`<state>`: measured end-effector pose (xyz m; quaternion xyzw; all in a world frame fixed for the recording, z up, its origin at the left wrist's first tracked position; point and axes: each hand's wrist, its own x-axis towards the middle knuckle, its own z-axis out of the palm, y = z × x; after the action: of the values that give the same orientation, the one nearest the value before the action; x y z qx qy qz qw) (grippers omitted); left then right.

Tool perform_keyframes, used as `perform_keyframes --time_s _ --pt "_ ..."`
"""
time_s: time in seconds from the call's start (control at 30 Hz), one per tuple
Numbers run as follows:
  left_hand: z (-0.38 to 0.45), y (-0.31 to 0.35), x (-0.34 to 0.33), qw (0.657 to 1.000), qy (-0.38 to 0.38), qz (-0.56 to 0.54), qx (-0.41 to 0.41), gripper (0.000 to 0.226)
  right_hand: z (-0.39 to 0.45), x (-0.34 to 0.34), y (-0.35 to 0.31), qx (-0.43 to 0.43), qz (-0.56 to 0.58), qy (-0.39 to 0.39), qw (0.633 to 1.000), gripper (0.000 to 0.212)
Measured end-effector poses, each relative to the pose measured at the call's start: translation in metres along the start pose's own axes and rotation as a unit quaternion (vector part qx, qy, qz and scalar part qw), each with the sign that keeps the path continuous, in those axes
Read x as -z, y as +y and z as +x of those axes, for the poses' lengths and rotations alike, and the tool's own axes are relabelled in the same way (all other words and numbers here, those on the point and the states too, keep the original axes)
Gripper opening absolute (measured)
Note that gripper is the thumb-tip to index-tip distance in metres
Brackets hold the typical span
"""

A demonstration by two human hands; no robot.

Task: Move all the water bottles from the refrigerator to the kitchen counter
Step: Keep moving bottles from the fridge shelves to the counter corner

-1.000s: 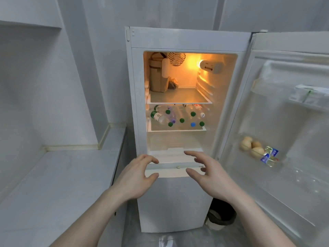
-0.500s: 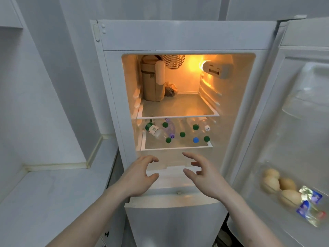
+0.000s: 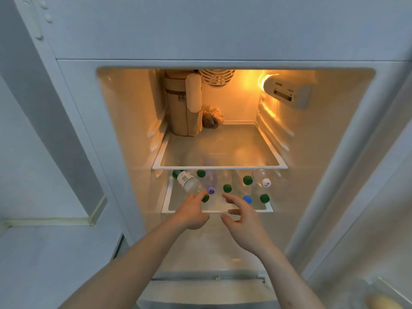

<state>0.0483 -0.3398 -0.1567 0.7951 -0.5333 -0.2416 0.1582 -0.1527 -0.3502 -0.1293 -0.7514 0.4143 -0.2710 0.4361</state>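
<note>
Several clear water bottles lie on the lower shelf (image 3: 169,209) of the open refrigerator (image 3: 223,36), caps toward me: mostly green caps (image 3: 227,188), one purple (image 3: 211,190), one blue (image 3: 247,199), one white (image 3: 266,182). A labelled green-capped bottle (image 3: 188,181) lies slanted at the left. My left hand (image 3: 192,211) reaches in, its fingers touching that bottle's neck near the cap. My right hand (image 3: 239,214) hovers with spread fingers at the shelf's front edge, holding nothing.
On the upper glass shelf (image 3: 219,167) stand a tan zipped bag (image 3: 182,108) and a wrapped bundle (image 3: 211,117). A grey counter (image 3: 44,259) lies to the left of the fridge. The open door (image 3: 367,197) stands on the right.
I have moved closer to the fridge. Both hands rose from below the lower shelf to its front; the left now touches the slanted bottle.
</note>
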Motion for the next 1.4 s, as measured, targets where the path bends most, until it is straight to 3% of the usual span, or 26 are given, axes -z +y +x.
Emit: perform_keyframes --time_s 0.23,0.5,0.67,1.0,1.23,1.4 --pt "0.046 0.002 -0.005 0.997 -0.024 0.045 0.049 0.083 0.036 -0.003 0.006 -0.023 0.002 0.004 1.0 0.056" --pt "0.036 -0.018 -0.003 0.995 0.009 0.075 0.066 0.049 0.077 -0.021 0.009 -0.034 -0.007 -0.017 0.999 0.051" --pt "0.008 -0.049 -0.004 0.993 0.029 0.073 0.085 0.037 0.11 -0.049 0.01 -0.03 -0.061 -0.058 0.996 0.061" --pt "-0.024 -0.064 -0.01 0.988 0.077 0.106 0.085 0.041 0.165 -0.102 0.013 -0.049 -0.219 -0.186 0.957 0.078" --pt "-0.03 -0.063 -0.018 0.991 0.063 0.087 0.083 0.051 0.17 -0.107 0.013 -0.029 -0.267 -0.171 0.948 0.084" --pt "-0.036 -0.061 -0.025 0.99 0.093 0.067 0.088 0.045 0.159 -0.113 0.018 -0.013 -0.273 -0.158 0.949 0.066"
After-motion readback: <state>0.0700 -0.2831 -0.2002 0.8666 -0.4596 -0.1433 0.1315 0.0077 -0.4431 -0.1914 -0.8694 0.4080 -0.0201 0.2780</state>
